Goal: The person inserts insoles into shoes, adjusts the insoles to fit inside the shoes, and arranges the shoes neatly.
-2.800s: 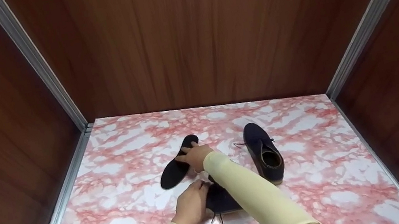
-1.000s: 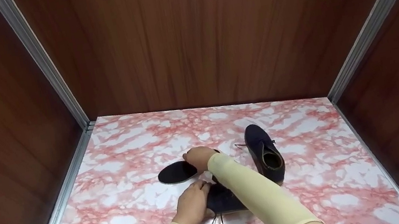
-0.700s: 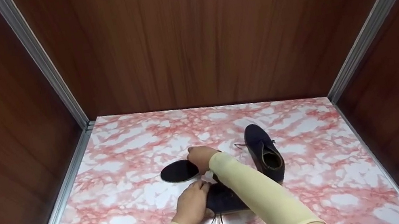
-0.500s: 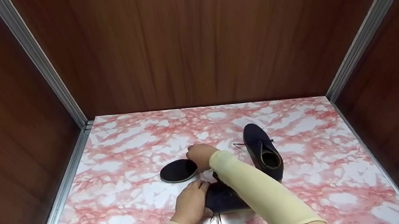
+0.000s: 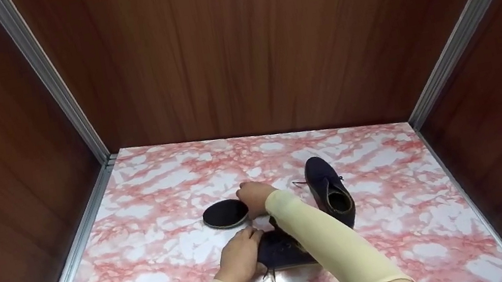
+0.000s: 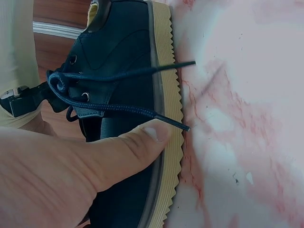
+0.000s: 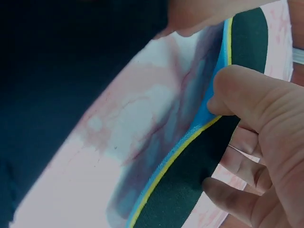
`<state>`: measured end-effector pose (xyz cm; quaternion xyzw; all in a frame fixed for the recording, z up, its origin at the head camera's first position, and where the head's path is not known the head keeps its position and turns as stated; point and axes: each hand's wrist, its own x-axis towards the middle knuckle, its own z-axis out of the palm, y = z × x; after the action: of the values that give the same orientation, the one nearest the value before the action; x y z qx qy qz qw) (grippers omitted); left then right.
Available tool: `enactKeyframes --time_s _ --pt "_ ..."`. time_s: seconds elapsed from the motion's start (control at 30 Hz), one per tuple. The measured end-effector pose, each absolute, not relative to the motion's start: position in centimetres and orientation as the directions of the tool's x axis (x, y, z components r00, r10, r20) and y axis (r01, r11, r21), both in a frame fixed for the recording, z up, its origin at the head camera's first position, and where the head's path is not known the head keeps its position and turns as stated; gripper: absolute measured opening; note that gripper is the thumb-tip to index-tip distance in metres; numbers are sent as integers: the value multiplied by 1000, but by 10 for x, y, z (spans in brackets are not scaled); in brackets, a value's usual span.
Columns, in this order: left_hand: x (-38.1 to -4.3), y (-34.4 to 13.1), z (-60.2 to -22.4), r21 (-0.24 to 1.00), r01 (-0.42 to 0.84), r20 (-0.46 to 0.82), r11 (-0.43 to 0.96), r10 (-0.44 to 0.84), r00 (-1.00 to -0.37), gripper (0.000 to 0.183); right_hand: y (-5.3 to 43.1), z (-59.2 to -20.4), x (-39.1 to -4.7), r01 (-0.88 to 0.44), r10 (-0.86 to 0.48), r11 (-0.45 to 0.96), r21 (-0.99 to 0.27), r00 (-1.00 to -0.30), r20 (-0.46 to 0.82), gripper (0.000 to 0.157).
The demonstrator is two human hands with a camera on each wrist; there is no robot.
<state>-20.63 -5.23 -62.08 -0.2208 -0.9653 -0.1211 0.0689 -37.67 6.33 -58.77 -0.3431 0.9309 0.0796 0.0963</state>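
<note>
My left hand (image 5: pixel 240 254) grips the toe part of a dark blue lace-up shoe (image 5: pixel 276 254) lying crosswise on the table. In the left wrist view, its thumb (image 6: pixel 142 137) presses on the upper by the pale ridged sole, close to the loose lace ends. Just beyond, my right hand (image 5: pixel 256 197) pinches a black insole (image 5: pixel 225 214) at its middle. The right wrist view shows the insole's blue and yellow layered edge (image 7: pixel 173 154), with the thumb on that edge and the fingers at the other side. My right forearm covers the shoe's heel end.
A second dark blue shoe (image 5: pixel 322 180) stands upright to the right, toe pointing away, its opening showing. The red-and-white marbled table (image 5: pixel 154 204) is enclosed by brown wood panels (image 5: pixel 235 50) with grey metal rails at the corners.
My right hand went from spread fingers on the insole to pinching it. The insole has turned more crosswise, then shifted slightly right and tilted. The left hand and both shoes stay nearly still.
</note>
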Motion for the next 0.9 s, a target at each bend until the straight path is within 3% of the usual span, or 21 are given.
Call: enactKeyframes --time_s 0.37,0.63,0.9 --pt "-207 -53 -621 204 460 190 864 426 -885 84 68 -585 -371 -583 -515 806 104 -777 -362 58" --pt "-204 -53 -620 219 455 184 863 421 -888 87 64 -592 -372 -581 -529 811 71 -778 -339 88" --pt "-205 -53 -620 200 432 170 879 403 -899 88 60 -597 -375 -649 -612 748 138 -756 -233 47"
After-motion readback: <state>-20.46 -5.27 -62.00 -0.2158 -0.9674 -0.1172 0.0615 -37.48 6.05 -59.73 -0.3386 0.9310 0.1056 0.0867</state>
